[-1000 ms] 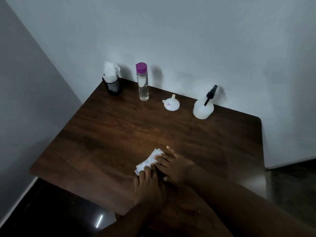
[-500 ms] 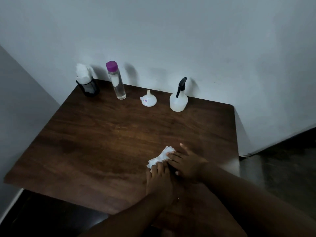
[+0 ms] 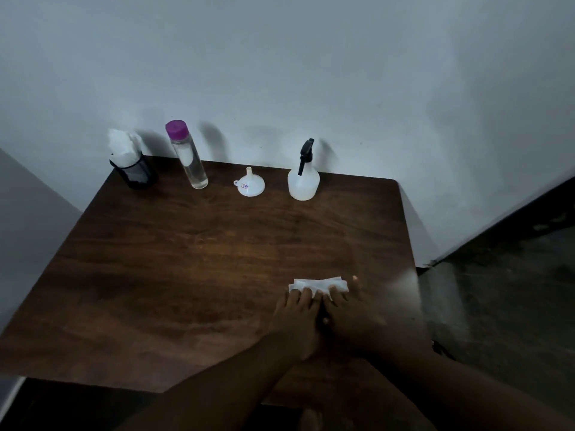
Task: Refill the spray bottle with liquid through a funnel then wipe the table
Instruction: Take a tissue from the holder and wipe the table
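A folded white tissue [image 3: 317,284] lies flat on the dark wooden table [image 3: 186,262], near its right front. My left hand [image 3: 297,318] and my right hand [image 3: 345,312] lie side by side, fingertips pressing down on the tissue's near edge. At the back of the table stand a white spray bottle [image 3: 303,181] with a black trigger head, a small white funnel [image 3: 250,185] resting mouth down, and a tall clear bottle [image 3: 186,155] with a purple cap, partly filled with clear liquid.
A black holder [image 3: 134,172] stuffed with white tissues stands at the back left corner. White walls close off the back and left. The table's right edge drops to dark floor [image 3: 497,306].
Both hands have slid the tissue toward the right side of the table. The view has swung, so the items at the back appear shifted left.
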Demonstrator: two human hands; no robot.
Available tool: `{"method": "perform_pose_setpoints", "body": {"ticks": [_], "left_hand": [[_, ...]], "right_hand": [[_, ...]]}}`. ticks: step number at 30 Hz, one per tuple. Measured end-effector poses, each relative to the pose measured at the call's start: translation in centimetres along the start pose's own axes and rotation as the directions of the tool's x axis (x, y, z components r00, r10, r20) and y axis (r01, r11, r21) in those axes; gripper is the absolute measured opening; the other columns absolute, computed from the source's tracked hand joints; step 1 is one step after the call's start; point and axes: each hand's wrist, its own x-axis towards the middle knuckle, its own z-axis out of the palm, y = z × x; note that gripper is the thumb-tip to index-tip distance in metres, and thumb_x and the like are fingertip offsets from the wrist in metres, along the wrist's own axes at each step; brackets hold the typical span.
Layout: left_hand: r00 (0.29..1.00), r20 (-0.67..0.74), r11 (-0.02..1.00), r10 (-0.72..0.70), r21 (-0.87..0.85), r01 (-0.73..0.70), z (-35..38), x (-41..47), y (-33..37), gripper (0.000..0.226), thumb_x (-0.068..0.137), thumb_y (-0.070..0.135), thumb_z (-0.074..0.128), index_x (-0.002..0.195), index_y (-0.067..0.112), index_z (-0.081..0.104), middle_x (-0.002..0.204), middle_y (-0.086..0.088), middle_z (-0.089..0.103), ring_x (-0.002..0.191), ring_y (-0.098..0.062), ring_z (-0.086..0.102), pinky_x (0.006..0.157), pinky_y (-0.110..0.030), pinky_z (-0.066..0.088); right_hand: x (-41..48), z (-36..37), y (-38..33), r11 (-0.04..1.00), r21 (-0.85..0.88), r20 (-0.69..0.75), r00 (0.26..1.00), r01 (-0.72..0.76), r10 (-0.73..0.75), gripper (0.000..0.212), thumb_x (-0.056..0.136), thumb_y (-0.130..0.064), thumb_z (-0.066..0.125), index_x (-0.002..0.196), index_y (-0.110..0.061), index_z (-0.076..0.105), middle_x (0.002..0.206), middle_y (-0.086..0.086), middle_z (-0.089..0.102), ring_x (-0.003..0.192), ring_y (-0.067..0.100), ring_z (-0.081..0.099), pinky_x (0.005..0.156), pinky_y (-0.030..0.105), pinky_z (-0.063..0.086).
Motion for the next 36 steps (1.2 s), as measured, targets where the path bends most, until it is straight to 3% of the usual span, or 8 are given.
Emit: {"method": "perform_pose_setpoints", "body": {"ticks": [3, 7, 15, 20, 26, 28, 33, 36], "left_hand": [[0.992, 0.069, 0.993, 0.108, 0.032, -0.11, -0.2, -0.5, -2.1, 0.081, 0.097, 0.06, 0.041, 0.162, 0.025, 0.006, 0.17, -0.007, 0.005, 0.157, -0.031, 0.004, 0.125, -0.051, -0.003], [0.961, 0.124, 0.958, 0.247, 0.116, -0.262, -1.1, -1.5, -5.2, 0.079, 0.097, 0.049, 0.053, 0.161, 0.023, 0.015, 0.168, -0.009, 0.014, 0.155, -0.03, 0.009, 0.127, -0.052, -0.001], [0.919, 0.134, 0.9, 0.37, 0.193, -0.391, -1.6, -3.7, -14.1, 0.072, 0.098, 0.039, 0.057, 0.159, 0.027, 0.021, 0.168, -0.006, 0.018, 0.155, -0.027, 0.012, 0.127, -0.051, 0.002], [0.913, 0.126, 0.893, 0.388, 0.193, -0.406, -2.1, -4.9, -20.1, 0.07, 0.097, 0.041, 0.056, 0.158, 0.027, 0.025, 0.168, -0.006, 0.018, 0.156, -0.028, 0.009, 0.125, -0.05, -0.004], [0.924, 0.094, 0.905, 0.37, 0.19, -0.382, -3.5, -7.0, -27.8, 0.068, 0.095, 0.041, 0.057, 0.156, 0.028, 0.029, 0.166, -0.005, 0.023, 0.156, -0.027, 0.011, 0.125, -0.048, -0.007], [0.934, 0.089, 0.919, 0.345, 0.172, -0.356, -4.0, -8.1, -30.4, 0.068, 0.097, 0.041, 0.056, 0.158, 0.028, 0.027, 0.166, -0.005, 0.023, 0.156, -0.027, 0.011, 0.125, -0.048, -0.006], [0.965, 0.006, 0.956, 0.263, 0.136, -0.261, -4.3, -11.4, -35.8, 0.076, 0.094, 0.044, 0.058, 0.159, 0.028, 0.023, 0.168, -0.005, 0.019, 0.157, -0.026, 0.006, 0.127, -0.054, 0.004], [0.985, -0.056, 0.983, 0.165, 0.088, -0.16, -3.7, -13.4, -37.3, 0.067, 0.098, 0.043, 0.05, 0.158, 0.026, 0.027, 0.167, -0.005, 0.024, 0.156, -0.025, 0.014, 0.127, -0.051, 0.002]], "right_hand": [[-0.9, -0.7, -3.5, 0.997, 0.025, 0.031, 0.997, -0.071, 0.07, 0.071, 0.101, -0.051, 0.034, 0.158, -0.016, 0.012, 0.162, 0.017, 0.022, 0.151, 0.034, 0.018, 0.117, 0.067, -0.007], [-0.3, -0.7, -8.1, 0.996, 0.018, 0.08, 0.993, -0.087, 0.085, 0.071, 0.103, -0.046, 0.033, 0.158, -0.009, 0.006, 0.163, 0.02, 0.019, 0.147, 0.042, 0.023, 0.116, 0.071, -0.002], [3.2, -4.4, -15.9, 0.982, 0.115, 0.111, 0.984, -0.152, 0.139, 0.054, 0.103, -0.032, 0.039, 0.149, -0.007, 0.031, 0.149, 0.016, 0.044, 0.137, 0.033, 0.041, 0.118, 0.06, 0.013], [6.4, -7.2, -19.9, 0.972, 0.177, 0.156, 0.98, -0.153, 0.126, 0.054, 0.105, -0.032, 0.038, 0.149, -0.003, 0.028, 0.154, 0.017, 0.034, 0.142, 0.033, 0.031, 0.12, 0.052, 0.012], [11.7, -9.8, -25.4, 0.985, 0.135, 0.095, 0.991, -0.107, 0.095, 0.055, 0.102, -0.032, 0.044, 0.149, -0.006, 0.031, 0.152, 0.018, 0.037, 0.141, 0.035, 0.032, 0.119, 0.054, 0.015], [13.4, -10.4, -27.1, 0.992, 0.105, 0.049, 0.997, -0.071, 0.066, 0.053, 0.102, -0.033, 0.044, 0.148, -0.008, 0.035, 0.152, 0.016, 0.039, 0.142, 0.033, 0.032, 0.119, 0.057, 0.014], [16.7, -12.3, -30.7, 0.998, 0.051, -0.003, 0.999, 0.038, -0.038, 0.064, 0.102, -0.041, 0.04, 0.155, -0.014, 0.018, 0.161, 0.013, 0.025, 0.149, 0.032, 0.02, 0.121, 0.061, 0.004], [17.9, -13.1, -32.4, 0.997, 0.011, -0.047, 0.996, 0.07, -0.07, 0.065, 0.102, -0.04, 0.04, 0.156, -0.013, 0.015, 0.16, 0.014, 0.026, 0.147, 0.032, 0.025, 0.121, 0.06, 0.003]]}}
